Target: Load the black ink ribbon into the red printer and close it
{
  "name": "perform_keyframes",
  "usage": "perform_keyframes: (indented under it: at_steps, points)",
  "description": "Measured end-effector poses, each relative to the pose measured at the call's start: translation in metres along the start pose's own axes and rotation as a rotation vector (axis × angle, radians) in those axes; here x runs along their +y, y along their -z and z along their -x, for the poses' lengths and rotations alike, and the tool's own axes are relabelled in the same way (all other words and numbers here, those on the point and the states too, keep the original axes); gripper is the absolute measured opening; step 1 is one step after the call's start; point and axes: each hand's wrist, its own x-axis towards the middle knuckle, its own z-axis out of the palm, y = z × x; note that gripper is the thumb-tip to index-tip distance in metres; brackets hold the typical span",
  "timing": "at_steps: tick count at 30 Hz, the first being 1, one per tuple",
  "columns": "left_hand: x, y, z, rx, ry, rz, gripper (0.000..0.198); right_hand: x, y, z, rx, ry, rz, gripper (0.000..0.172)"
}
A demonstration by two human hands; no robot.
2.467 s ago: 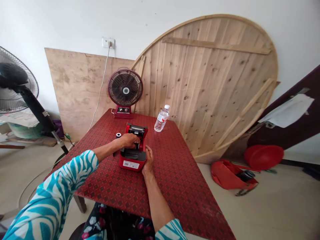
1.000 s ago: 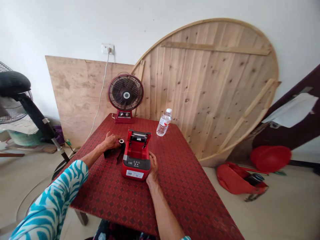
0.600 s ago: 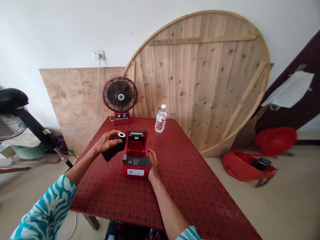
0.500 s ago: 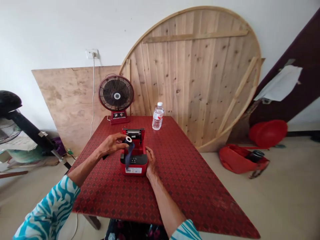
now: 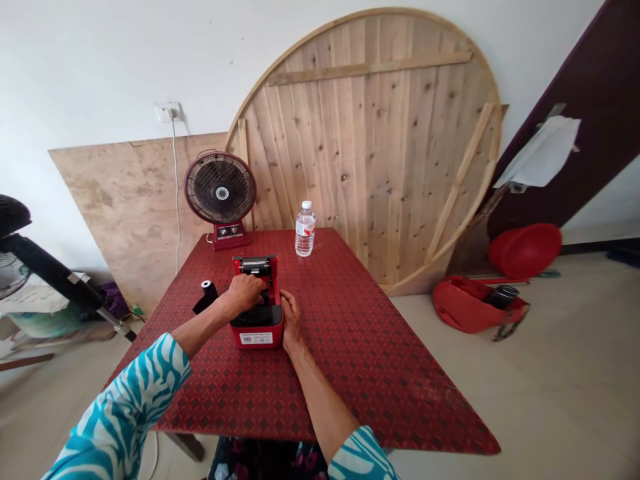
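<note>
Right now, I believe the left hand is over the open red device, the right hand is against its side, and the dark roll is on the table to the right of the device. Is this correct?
Not quite: in the head view, the dark roll is to the left of the red device, not the right. The rest is correct.

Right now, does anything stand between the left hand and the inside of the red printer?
Nothing visible does: the left hand reaches into the open red printer. The black roll stands left of the printer, off that path.
</note>
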Motion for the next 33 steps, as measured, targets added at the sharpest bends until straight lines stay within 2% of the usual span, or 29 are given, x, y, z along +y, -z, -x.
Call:
perform_keyframes:
  at_steps: [4, 8, 11, 16, 19, 23, 26, 33]
  points:
    - [-0.001, -0.011, -0.012, -0.058, -0.033, 0.033, 0.030, 0.000, 0.000, 0.000, -0.007, 0.005, -0.005, 0.040]
    - [-0.012, -0.016, -0.024, -0.085, -0.092, 0.110, 0.026, -0.002, -0.001, 0.000, -0.005, -0.011, -0.010, 0.038]
    - [-0.024, -0.014, -0.016, -0.064, -0.163, 0.196, 0.023, -0.004, -0.001, 0.001, -0.008, -0.022, -0.026, 0.038]
    - [-0.039, -0.018, 0.037, 0.182, -0.203, 0.598, 0.036, -0.004, -0.002, 0.001, -0.025, -0.031, -0.044, 0.038]
    - [-0.037, -0.032, 0.059, 0.305, -0.288, 0.623, 0.036, -0.003, -0.003, 0.001, -0.020, -0.025, -0.060, 0.038]
    - [-0.030, -0.048, 0.060, 0.489, -0.354, 0.575, 0.020, -0.002, -0.004, 0.000, -0.025, -0.014, -0.061, 0.039]
    - [-0.025, -0.052, 0.059, 0.551, -0.341, 0.510, 0.020, -0.003, -0.003, 0.000, -0.015, 0.002, -0.043, 0.038]
    - [-0.019, -0.070, 0.076, 0.721, -0.375, 0.436, 0.016, -0.006, -0.003, 0.003, -0.010, 0.007, -0.022, 0.035]
